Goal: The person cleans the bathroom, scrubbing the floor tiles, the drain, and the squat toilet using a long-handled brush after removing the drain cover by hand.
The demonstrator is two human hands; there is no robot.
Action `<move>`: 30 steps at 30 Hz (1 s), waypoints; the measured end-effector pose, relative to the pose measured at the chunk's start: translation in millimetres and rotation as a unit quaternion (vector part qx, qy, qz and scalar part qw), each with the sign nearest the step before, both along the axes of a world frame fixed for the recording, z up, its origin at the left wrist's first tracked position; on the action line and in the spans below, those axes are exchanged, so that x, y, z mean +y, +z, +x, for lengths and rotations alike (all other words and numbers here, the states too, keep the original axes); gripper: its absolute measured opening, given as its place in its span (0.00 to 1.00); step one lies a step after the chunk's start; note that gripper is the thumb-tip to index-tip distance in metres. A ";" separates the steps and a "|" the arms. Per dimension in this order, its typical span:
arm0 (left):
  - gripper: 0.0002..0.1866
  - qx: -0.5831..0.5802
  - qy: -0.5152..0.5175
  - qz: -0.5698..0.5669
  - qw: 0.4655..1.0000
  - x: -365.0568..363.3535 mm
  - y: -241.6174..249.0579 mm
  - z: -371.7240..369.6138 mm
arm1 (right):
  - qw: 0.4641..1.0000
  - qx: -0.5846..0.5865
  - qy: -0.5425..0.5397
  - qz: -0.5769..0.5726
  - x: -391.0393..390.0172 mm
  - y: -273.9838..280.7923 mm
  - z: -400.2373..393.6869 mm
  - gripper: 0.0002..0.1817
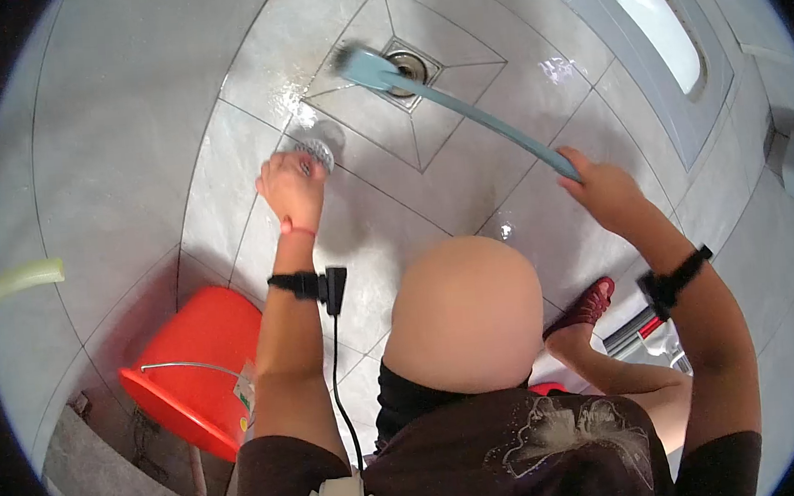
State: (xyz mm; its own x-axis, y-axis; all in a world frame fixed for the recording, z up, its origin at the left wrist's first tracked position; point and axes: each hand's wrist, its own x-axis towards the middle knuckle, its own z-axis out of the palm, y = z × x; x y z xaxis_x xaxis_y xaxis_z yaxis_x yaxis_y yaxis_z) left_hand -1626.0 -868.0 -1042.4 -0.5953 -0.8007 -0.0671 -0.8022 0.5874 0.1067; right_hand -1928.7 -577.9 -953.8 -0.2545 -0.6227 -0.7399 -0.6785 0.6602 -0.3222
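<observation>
My right hand [609, 194] is closed around the handle end of a long blue-grey scrub brush [490, 121]. The brush's head, with dark bristles, is beside the square floor drain [411, 68] and overlaps its edge in view. In my left hand [293, 189] is a round metal drain cover [318, 152] with small holes, gripped by the fingers and held over the wet tiles. Part of the cover is hidden by the fingers. The drain's round opening shows a metal ring with a dark middle.
An orange-red bucket [197, 371] with a wire handle leans at the left. A pale yellow hose end [22, 282] juts from the left side. At the upper right, a white squat toilet basin [649, 18] is set into a grey surround. Wet grey tiles [466, 182] cover the floor.
</observation>
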 end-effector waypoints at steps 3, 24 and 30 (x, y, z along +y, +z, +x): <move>0.05 -0.072 0.025 0.003 0.997 -17.0 -20.3 -20.9 | 0.991 0.037 -0.051 0.117 62.1 36.7 -16.9 0.22; 0.14 0.158 0.024 0.289 0.944 108.9 100.2 18.1 | 1.000 -0.002 0.007 -0.027 -40.0 -20.3 21.3 0.22; 0.15 0.163 0.044 0.297 0.940 101.5 130.0 8.9 | 0.994 0.068 -0.014 0.087 70.6 31.1 -33.2 0.22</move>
State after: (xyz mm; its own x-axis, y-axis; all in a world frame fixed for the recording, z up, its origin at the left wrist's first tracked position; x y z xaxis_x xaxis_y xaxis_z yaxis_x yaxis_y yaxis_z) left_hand -1617.1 -766.5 -912.4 -0.5953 -0.7261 -0.3442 -0.7129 0.2796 0.6432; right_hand -1961.9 -507.2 -922.7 -0.3743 -0.4799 -0.7935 -0.6887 0.7169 -0.1087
